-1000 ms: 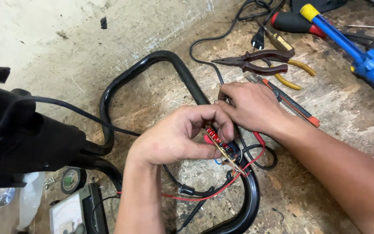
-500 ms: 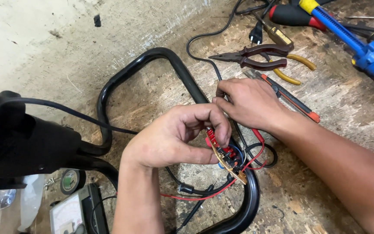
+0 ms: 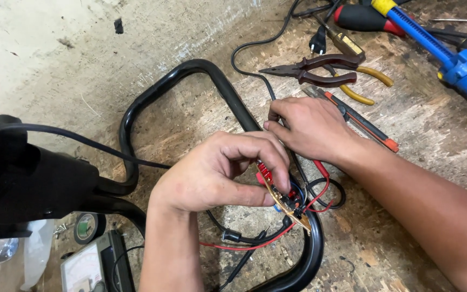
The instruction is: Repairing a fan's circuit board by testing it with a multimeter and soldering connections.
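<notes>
Left hand (image 3: 217, 173) is curled tight, thumb and fingers pinching a small circuit board (image 3: 285, 197) edge-on just above the black frame (image 3: 190, 70), red wires (image 3: 320, 189) trailing off it. Right hand (image 3: 309, 127) sits just beyond, fingers bent and pressed onto the frame beside a thin black cable (image 3: 255, 70), pliers (image 3: 314, 70) near it.

One head cam only, so no shared overlap w/ another view. Looks steeply down, close in, onto a rough bench top (image 3: 417, 146). Both forearms enter from bottom edge; hands sit centre frame. Pale wall (image 3: 55, 48) fills upper left, tools upper right.
</notes>
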